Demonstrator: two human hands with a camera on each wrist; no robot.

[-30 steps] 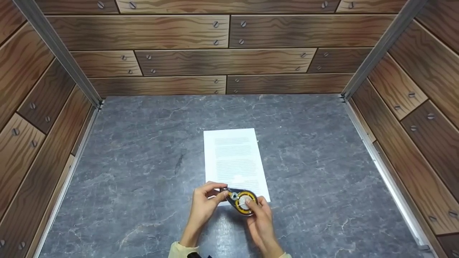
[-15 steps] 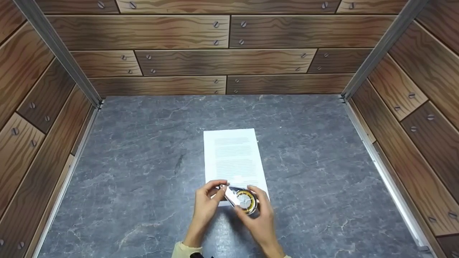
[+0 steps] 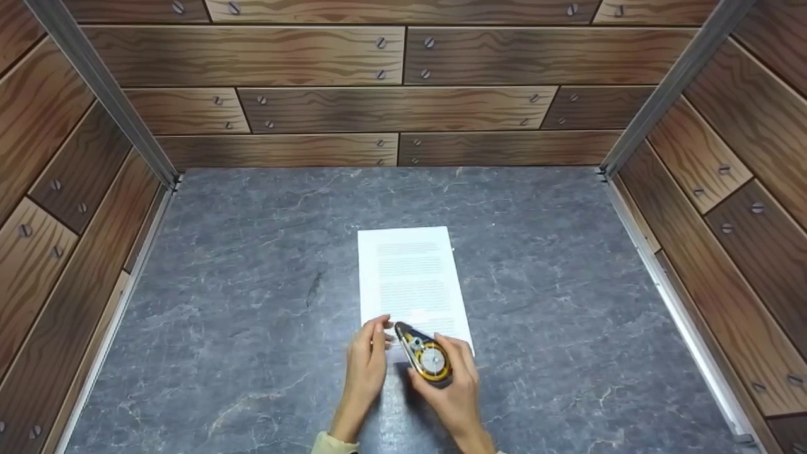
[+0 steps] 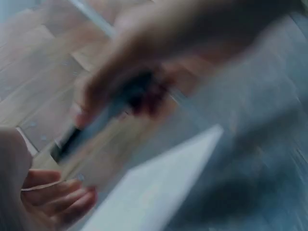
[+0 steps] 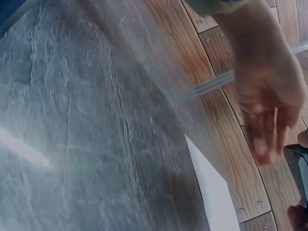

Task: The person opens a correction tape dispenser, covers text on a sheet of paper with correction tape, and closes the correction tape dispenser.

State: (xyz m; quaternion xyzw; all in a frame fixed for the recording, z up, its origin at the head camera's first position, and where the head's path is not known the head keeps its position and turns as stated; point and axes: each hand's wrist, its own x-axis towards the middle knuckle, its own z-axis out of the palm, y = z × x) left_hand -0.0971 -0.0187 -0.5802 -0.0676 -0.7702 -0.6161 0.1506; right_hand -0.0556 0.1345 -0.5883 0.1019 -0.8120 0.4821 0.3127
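Observation:
A drop-shaped correction tape (image 3: 432, 360), dark with a yellow ring and a pale reel, is held above the near end of a printed sheet of paper (image 3: 410, 271). My right hand (image 3: 459, 381) grips it by the round end, thumb on the near side and fingers on the far side. Its narrow tip points away and to the left. Just left of that tip is my left hand (image 3: 367, 356), apart from it, with loosely bent fingers and nothing visible in them. In the right wrist view the left hand's (image 5: 269, 91) fingers hang relaxed. The left wrist view is blurred.
The paper lies flat on a grey marbled table (image 3: 252, 265). Wood-patterned panels (image 3: 328, 57) wall in the back and both sides, with metal rails (image 3: 687, 340) along the side edges.
My left hand has let go of the correction tape's tip and drawn slightly away. The right hand has shifted its grip around the round end and turned the tape, its tip now pointing farther forward.

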